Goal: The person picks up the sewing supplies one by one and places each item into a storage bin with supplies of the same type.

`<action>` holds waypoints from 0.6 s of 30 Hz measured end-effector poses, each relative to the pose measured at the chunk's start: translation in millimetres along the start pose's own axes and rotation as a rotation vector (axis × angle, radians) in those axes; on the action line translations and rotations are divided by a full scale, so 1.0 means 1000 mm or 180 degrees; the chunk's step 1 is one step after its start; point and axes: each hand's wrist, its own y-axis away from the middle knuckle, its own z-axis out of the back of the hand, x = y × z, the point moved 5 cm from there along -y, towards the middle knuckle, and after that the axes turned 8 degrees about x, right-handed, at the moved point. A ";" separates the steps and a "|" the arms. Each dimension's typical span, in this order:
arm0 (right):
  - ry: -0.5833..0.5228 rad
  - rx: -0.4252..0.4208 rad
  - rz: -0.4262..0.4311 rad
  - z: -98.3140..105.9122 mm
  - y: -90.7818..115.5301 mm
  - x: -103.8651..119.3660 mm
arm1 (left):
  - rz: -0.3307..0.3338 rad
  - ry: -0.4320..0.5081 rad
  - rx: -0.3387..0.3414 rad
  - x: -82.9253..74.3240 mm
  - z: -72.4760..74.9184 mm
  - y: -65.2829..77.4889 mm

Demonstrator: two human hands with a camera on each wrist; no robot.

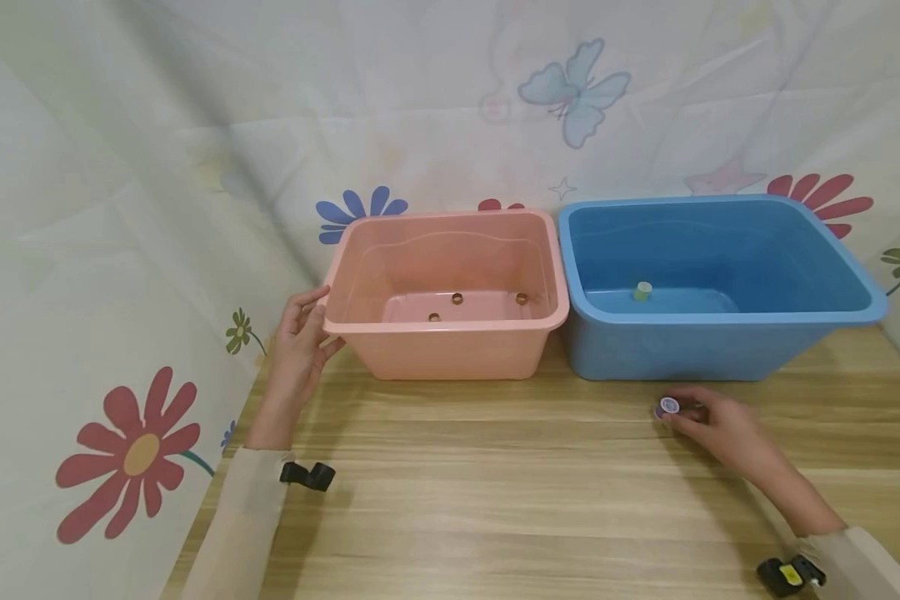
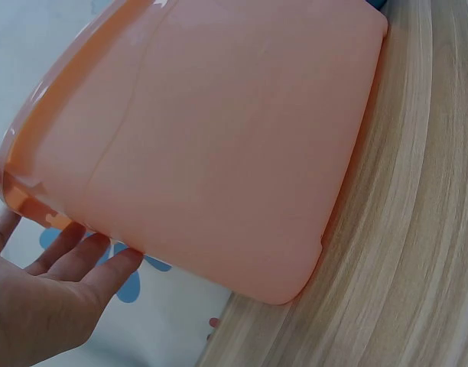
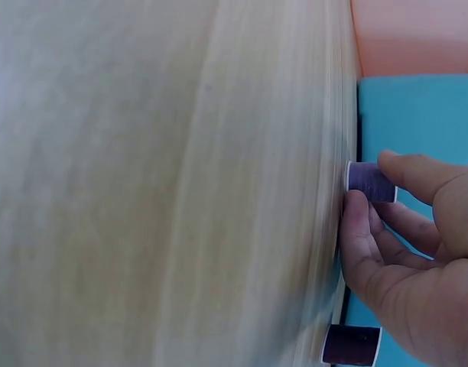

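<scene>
My left hand (image 1: 296, 346) holds the left rim of the pink bin (image 1: 450, 354), its fingertips against the outer side in the left wrist view. In front of the blue bin (image 1: 667, 350), my right hand (image 1: 727, 429) pinches a purple thread spool (image 3: 372, 182) between thumb and fingers, close over the table. A second, dark spool (image 3: 352, 345) shows beneath that hand in the right wrist view; in the head view the hand hides it.
Three small brown ring-shaped things, one a brown ring (image 1: 522, 298), lie in the pink bin. A pale green spool (image 1: 642, 291) stands in the blue bin. Both bins stand side by side on a wooden table (image 1: 480, 492), against a flower-printed cloth (image 1: 435, 100).
</scene>
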 end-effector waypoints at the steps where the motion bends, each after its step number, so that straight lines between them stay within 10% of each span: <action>1: -0.0004 -0.0016 -0.0014 0.000 0.000 0.000 | 0.0003 0.0014 0.0004 0.000 0.000 0.000; 18: 0.0090 -0.0133 0.0048 0.001 0.003 -0.002 | 0.0031 0.0030 0.0003 0.000 0.001 0.000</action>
